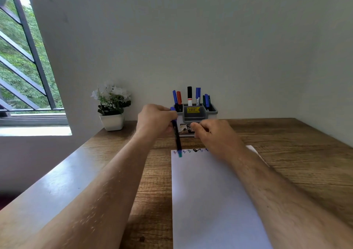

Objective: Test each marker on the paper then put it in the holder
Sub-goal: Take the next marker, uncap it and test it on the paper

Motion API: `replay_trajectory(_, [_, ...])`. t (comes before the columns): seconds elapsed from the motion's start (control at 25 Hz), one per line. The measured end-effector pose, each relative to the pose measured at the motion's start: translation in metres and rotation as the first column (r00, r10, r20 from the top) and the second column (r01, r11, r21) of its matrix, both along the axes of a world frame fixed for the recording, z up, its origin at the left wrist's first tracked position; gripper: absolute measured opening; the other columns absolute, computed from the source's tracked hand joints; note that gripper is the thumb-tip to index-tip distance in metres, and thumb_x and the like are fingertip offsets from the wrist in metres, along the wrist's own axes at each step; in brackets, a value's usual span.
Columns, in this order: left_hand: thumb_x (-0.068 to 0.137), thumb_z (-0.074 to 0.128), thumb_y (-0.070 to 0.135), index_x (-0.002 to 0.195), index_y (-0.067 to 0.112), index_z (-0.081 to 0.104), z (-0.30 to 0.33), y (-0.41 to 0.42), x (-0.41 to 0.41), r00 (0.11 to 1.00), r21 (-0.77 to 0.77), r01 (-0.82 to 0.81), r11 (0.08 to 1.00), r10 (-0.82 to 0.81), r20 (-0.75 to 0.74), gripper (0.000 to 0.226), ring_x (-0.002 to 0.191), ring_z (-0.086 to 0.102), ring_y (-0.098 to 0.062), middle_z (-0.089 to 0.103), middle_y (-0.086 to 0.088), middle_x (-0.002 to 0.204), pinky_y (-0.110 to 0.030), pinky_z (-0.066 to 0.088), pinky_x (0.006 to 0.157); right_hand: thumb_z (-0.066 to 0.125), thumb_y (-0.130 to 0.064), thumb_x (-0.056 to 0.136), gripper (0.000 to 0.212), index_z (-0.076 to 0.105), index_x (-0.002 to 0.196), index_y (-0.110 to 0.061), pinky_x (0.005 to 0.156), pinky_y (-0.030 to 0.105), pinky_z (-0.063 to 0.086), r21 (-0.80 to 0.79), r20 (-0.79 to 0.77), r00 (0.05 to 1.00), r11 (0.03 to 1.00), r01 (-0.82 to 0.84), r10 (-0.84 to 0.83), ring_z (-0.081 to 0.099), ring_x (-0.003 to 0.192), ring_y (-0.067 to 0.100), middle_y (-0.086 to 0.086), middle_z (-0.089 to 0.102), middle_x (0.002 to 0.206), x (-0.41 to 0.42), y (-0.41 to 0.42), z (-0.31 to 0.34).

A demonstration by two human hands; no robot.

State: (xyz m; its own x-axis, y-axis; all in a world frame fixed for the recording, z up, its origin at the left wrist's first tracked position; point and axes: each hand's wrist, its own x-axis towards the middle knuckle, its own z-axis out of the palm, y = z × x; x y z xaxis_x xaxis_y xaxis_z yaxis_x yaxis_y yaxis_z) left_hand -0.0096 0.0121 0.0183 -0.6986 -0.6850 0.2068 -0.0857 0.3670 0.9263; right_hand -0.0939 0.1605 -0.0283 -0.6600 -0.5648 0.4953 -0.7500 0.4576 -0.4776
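Partly hidden behind hands (155, 121): holder (198, 113) front.

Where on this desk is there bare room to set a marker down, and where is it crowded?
Free: the wooden table right of the paper out to the wall, and the strip between the paper's left edge and the left forearm. The paper below its row of test marks is bare too. Crowded: the far edge, where the holder, both hands and the flower pot cluster.

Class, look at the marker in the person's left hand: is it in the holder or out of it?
Out. The left hand grips the marker above the paper, in front of the grey holder.
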Motion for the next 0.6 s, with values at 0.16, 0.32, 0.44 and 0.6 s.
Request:
replay_trajectory(0.16, [0.089,0.068,0.011,0.11,0.018,0.066,-0.004,0.01,-0.004,0.955,0.171,0.237,0.956,-0.197,-0.224,0.023,0.076,0.072,-0.021,0.073,-0.013,0.093,-0.036,0.062,0.073,0.039,-0.056,0.098,0.042,0.064,0.091,-0.023,0.06,0.019,0.044,-0.109,0.088,0.989,0.988,-0.106,0.116,0.062,0.072,0.002,-0.011,0.064,0.079,0.004,-0.003,0.003])
replay_trajectory(0.32, [0.089,0.066,0.005,0.111,0.015,0.064,-0.004,0.022,-0.003,0.904,0.247,0.371,0.895,-0.286,-0.319,0.024,0.076,0.072,-0.02,0.072,-0.013,0.092,-0.032,0.061,0.069,0.043,-0.055,0.096,0.042,0.068,0.097,-0.02,0.061,0.021,0.051,-0.181,0.097,0.985,0.976,-0.125,0.144,0.067,0.065,0.003,-0.005,0.069,0.076,0.004,-0.002,0.002])
replay_trajectory(0.44, [0.089,0.066,0.003,0.111,0.013,0.064,-0.002,0.021,-0.004,0.882,0.317,0.411,0.855,-0.285,-0.375,0.024,0.078,0.072,-0.024,0.072,-0.012,0.089,-0.031,0.06,0.067,0.048,-0.049,0.098,0.036,0.069,0.096,-0.019,0.056,0.021,0.05,-0.221,0.081,0.985,0.967,-0.129,0.15,0.061,0.053,-0.004,-0.007,0.069,0.074,0.004,0.0,0.004])
replay_trajectory(0.6, [0.092,0.061,0.001,0.104,0.015,0.066,-0.003,0.021,-0.005,0.879,0.326,0.407,0.853,-0.268,-0.395,0.02,0.08,0.072,-0.023,0.073,-0.011,0.09,-0.033,0.061,0.071,0.055,-0.041,0.098,0.024,0.067,0.104,-0.021,0.056,0.023,0.054,-0.221,0.082,0.987,0.969,-0.114,0.135,0.064,0.057,-0.001,-0.008,0.067,0.076,0.007,-0.001,0.004])
